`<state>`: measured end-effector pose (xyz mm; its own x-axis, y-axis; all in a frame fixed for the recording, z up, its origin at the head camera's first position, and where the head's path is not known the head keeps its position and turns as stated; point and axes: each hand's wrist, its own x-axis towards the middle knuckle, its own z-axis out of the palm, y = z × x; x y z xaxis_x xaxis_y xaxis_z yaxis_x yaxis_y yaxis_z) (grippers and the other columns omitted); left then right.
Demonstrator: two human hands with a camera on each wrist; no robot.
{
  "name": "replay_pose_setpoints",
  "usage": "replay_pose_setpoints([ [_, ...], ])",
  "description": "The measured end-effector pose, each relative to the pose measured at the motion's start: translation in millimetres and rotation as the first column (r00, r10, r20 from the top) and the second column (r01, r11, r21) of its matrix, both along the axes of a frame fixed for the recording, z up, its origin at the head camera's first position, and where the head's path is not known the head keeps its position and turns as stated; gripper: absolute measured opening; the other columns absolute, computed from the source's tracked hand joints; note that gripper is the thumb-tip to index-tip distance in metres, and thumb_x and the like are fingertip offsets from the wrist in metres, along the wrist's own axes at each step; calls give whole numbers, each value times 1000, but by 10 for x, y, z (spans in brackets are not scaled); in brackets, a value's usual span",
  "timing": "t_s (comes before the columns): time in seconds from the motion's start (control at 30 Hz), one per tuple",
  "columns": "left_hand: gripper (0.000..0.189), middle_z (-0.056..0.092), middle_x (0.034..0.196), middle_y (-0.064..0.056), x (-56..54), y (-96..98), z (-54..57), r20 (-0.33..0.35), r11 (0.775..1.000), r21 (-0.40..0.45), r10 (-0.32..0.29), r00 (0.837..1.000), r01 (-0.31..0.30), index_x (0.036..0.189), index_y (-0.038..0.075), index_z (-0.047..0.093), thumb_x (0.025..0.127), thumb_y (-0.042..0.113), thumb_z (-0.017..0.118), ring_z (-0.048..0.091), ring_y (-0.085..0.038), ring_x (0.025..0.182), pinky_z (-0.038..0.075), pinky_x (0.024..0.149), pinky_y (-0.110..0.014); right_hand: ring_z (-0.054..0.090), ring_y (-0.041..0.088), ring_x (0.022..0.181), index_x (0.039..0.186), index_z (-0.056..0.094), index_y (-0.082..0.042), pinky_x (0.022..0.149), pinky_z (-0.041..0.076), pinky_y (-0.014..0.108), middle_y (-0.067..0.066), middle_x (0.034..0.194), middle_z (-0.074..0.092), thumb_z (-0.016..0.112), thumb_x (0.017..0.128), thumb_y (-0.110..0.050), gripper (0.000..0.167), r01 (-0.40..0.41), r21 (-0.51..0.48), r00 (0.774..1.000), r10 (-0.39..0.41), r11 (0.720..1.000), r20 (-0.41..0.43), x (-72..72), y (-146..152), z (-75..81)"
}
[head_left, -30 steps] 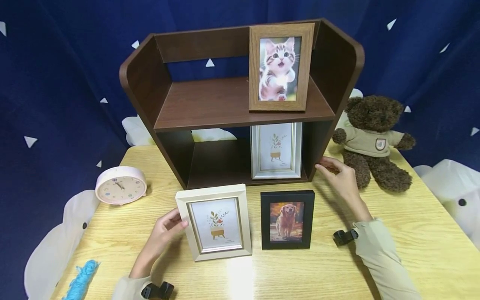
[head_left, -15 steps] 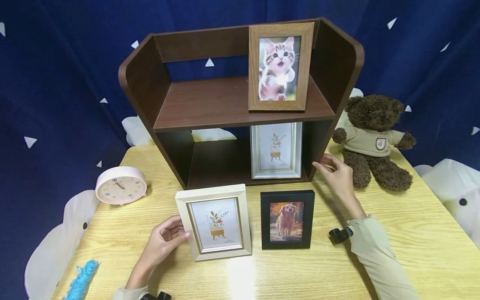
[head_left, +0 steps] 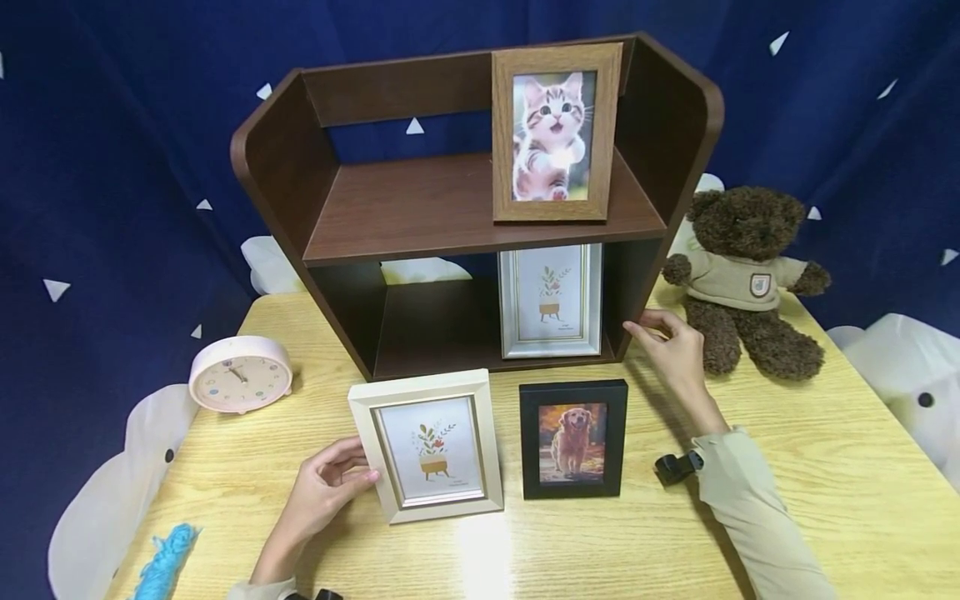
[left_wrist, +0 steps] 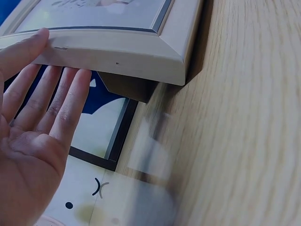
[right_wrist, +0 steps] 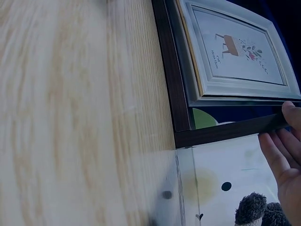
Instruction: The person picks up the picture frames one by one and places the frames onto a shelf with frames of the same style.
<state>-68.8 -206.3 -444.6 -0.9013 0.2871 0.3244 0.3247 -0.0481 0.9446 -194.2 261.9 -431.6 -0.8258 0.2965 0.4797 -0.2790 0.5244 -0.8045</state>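
Observation:
My left hand [head_left: 318, 492] pinches the left edge of a cream picture frame [head_left: 491, 433] that stands on the table with a potted-plant print in it. In the left wrist view, the thumb lies on the front of the frame's edge [left_wrist: 108, 52] and the fingers reach behind it. At the lower right of the dark brown shelf [head_left: 412, 242], my right hand [head_left: 675, 354] pinches the front edge of the side panel [right_wrist: 230, 132] between thumb and fingers. Just inside that panel stands a silver-white picture frame [right_wrist: 235, 89]. A black frame [head_left: 530, 442] with a dog photo stands between my hands.
A wooden frame [head_left: 504, 133] with a kitten photo stands on the upper shelf. The pink clock [head_left: 240, 375] is at the left, with blue yarn [head_left: 167, 562] nearer me. To the right sits a brown teddy bear [head_left: 746, 225]. A blue curtain [head_left: 135, 167] hangs behind.
My left hand has slid slightly down along the cream frame's edge. My right hand has shifted a little left at the shelf's side panel. The frames keep their places on table and shelf.

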Motion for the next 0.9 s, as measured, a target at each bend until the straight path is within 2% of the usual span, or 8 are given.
replay_pose_setpoints([
  [0.13, 57, 68, 105, 7, -5, 2, -13, -3, 1000, 20, -9, 1000, 9, 115, 18, 63, 76, -23, 59, 65, -6, 92, 55, 79, -21, 57, -16, 75, 92, 68, 7, 66, 48, 3, 7, 86, 70, 78, 77, -5, 22, 0, -14, 1000, 0, 1000, 21, 9, 7, 4],
  [0.3, 55, 68, 105, 6, -10, -6, -14, 1, 1000, 26, -14, 1000, 14, 115, 14, 63, 76, -24, 59, 65, -7, 92, 56, 79, -22, 56, -18, 76, 93, 68, 9, 67, 47, 3, 22, 92, 69, 77, 78, -4, 22, 2, -35, 1000, -1, 999, 24, 5, -5, -1],
  [0.43, 50, 68, 103, 6, 15, -21, 6, 17, 999, -7, 34, 999, -34, 113, 10, 65, 75, -22, 61, 65, -6, 91, 56, 77, -21, 56, -19, 73, 92, 67, 12, 67, 47, 2, 29, 92, 67, 76, 78, -1, 21, -26, -51, 1000, 26, 998, -2, 8, -52, -2],
  [0.57, 44, 68, 100, 7, 40, -34, 27, 24, 994, -64, 91, 996, -89, 111, 7, 66, 75, -20, 64, 65, -5, 89, 55, 76, -18, 56, -18, 71, 91, 65, 16, 67, 47, 2, 32, 90, 66, 74, 77, 4, 20, -55, -40, 998, 54, 998, -35, 82, -149, 111],
  [0.67, 41, 68, 100, 7, 38, -34, 34, 30, 991, -89, 104, 994, -101, 112, 3, 65, 76, -18, 65, 64, -5, 89, 55, 76, -18, 55, -18, 70, 89, 64, 18, 67, 47, 3, 34, 89, 65, 74, 77, 7, 19, -49, -31, 998, 47, 998, -48, 153, -203, 210],
  [0.9, 40, 67, 97, 6, 1, -18, 34, 38, 988, -102, 123, 992, -118, 111, 1, 64, 76, -17, 66, 63, -5, 87, 55, 75, -18, 55, -18, 71, 89, 63, 19, 68, 48, 4, 34, 90, 65, 73, 77, 8, 20, -41, -33, 998, 39, 999, -43, 197, -190, 278],
])
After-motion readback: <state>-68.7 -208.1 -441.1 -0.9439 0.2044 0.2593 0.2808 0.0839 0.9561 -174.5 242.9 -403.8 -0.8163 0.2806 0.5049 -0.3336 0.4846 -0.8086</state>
